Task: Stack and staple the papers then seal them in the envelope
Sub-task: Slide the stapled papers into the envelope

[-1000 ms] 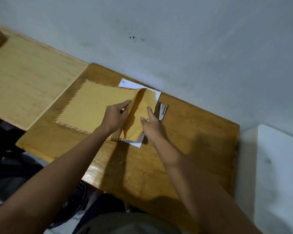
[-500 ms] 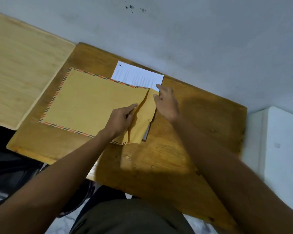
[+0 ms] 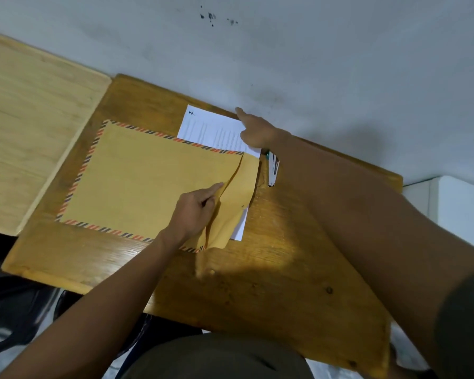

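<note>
A brown envelope (image 3: 148, 181) with a red-and-black striped border lies flat on the wooden desk (image 3: 257, 283). Its flap end at the right is lifted and creased. My left hand (image 3: 195, 212) grips the envelope at that open end, index finger stretched toward the fold. White printed papers (image 3: 211, 129) lie partly under the envelope and stick out past its far edge and below the flap. My right hand (image 3: 255, 131) holds the papers at their far right corner, by the wall. A small stapler (image 3: 272, 169) lies just right of the flap, partly under my right forearm.
A paler wooden desk (image 3: 33, 119) adjoins on the left. The grey wall (image 3: 285, 50) runs right along the desk's far edge. A white block (image 3: 463, 209) stands at the right. My lap and dark floor clutter are below the near edge.
My right hand left the envelope flap and moved up to the papers' far right corner, uncovering the stapler. My left hand stayed at the envelope's opening. The camera shifted.
</note>
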